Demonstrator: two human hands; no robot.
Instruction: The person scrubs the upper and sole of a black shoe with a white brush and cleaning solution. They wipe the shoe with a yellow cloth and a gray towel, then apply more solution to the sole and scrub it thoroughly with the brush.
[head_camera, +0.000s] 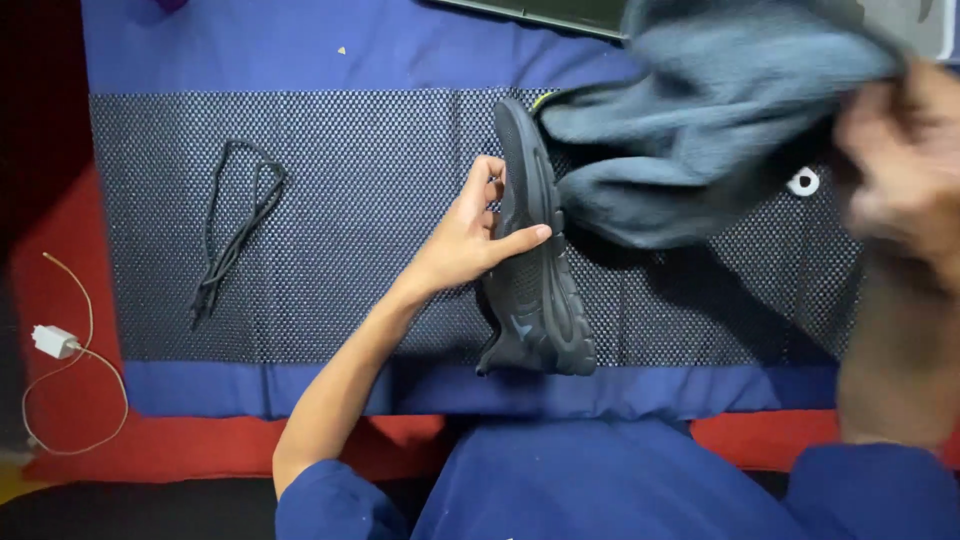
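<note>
My left hand grips the black shoe on its side, long axis running away from me on the mat; my blurred right hand clutches a grey cloth just beyond it.

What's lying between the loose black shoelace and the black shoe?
Only the left hand holding the black shoe; between it and the shoelace, the head view shows bare dark mesh mat.

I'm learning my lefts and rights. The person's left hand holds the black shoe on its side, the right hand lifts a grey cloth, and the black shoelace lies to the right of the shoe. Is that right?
Not quite. In the head view the black shoelace lies left of the black shoe, not right. The left hand does hold the shoe, and the right hand lifts the grey cloth.
</note>
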